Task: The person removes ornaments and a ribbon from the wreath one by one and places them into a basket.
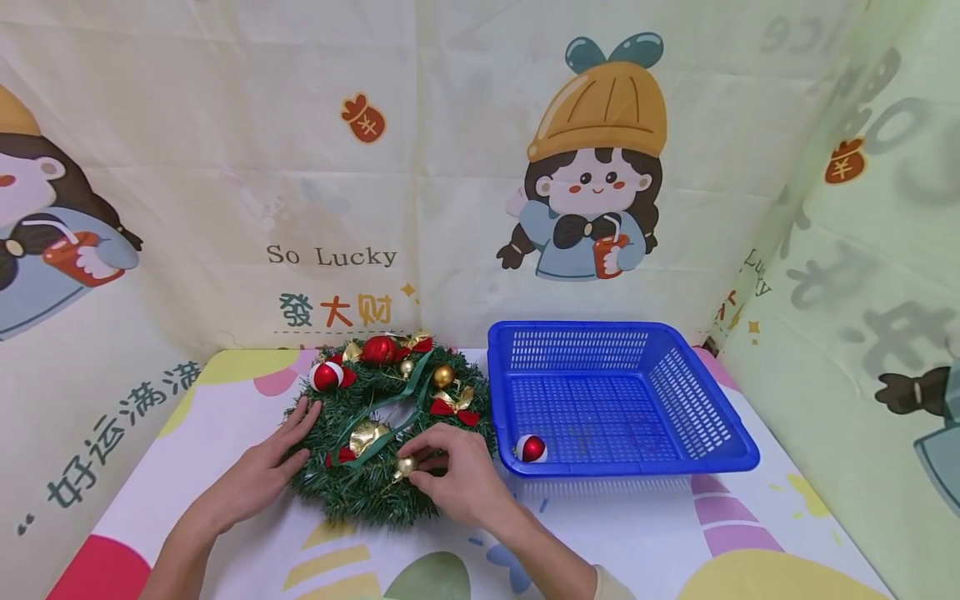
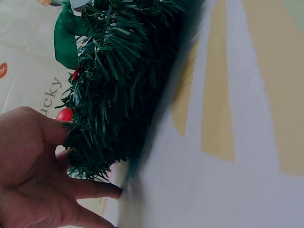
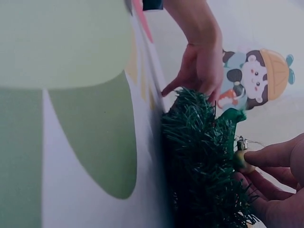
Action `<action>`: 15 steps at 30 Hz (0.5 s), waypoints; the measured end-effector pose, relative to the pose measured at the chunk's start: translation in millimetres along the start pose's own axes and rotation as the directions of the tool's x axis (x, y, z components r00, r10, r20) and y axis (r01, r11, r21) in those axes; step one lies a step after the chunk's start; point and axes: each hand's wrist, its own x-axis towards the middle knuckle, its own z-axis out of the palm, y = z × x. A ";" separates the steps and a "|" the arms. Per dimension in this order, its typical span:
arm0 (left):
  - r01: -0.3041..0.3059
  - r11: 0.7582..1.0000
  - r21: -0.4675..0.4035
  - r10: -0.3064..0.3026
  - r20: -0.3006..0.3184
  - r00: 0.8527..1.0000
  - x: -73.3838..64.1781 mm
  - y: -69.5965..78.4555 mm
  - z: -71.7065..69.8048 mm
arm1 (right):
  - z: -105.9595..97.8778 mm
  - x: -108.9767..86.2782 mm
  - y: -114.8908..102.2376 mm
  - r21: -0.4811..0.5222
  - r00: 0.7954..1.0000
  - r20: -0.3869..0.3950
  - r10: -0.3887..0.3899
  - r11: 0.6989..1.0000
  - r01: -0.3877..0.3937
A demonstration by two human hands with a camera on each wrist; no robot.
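A green tinsel wreath [image 1: 330,483] lies on the table, decorated with red and gold baubles, bows and a green ribbon [image 1: 411,385]. Between thumb and fingers my right hand [image 1: 467,477] pinches a small gold bauble [image 1: 406,466] at the wreath's front right; its metal cap and thin wire show in the right wrist view, where the bauble [image 3: 244,164] is close against the greenery. My left hand [image 1: 262,471] rests on the wreath's left side with fingers spread. In the left wrist view, the fingers of that hand [image 2: 38,175] lie along the branches, some reaching to the table.
A blue plastic basket [image 1: 622,468] stands to the right of the wreath, with one red and white bauble [image 1: 531,449] in its near left corner. A printed cloth backdrop [image 1: 450,208] rises behind the patterned table [image 1: 600,533].
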 end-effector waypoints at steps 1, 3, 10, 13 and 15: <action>0.000 1.000 0.001 0.000 0.000 1.000 0.0 0.2 0.0 | -0.7 0.0 0.0 -0.001 1.000 -0.002 -0.003 1.000 0.003; 0.002 1.000 0.001 -0.002 0.002 1.000 0.0 0.5 -0.1 | -2.2 0.0 -0.2 0.003 1.000 -0.004 -0.004 1.000 0.004; 0.001 1.000 0.008 -0.001 0.004 1.000 0.9 1.0 0.2 | -7.9 0.4 -2.5 0.002 1.000 -0.016 -0.010 1.000 0.010; -0.001 1.000 0.007 0.001 0.002 1.000 0.6 0.9 0.2 | -10.1 0.2 -3.8 0.004 1.000 -0.019 -0.013 1.000 0.014; -0.004 1.000 0.007 0.004 0.000 1.000 0.4 0.9 0.3 | -11.6 0.1 -4.8 0.005 1.000 -0.024 -0.015 1.000 0.015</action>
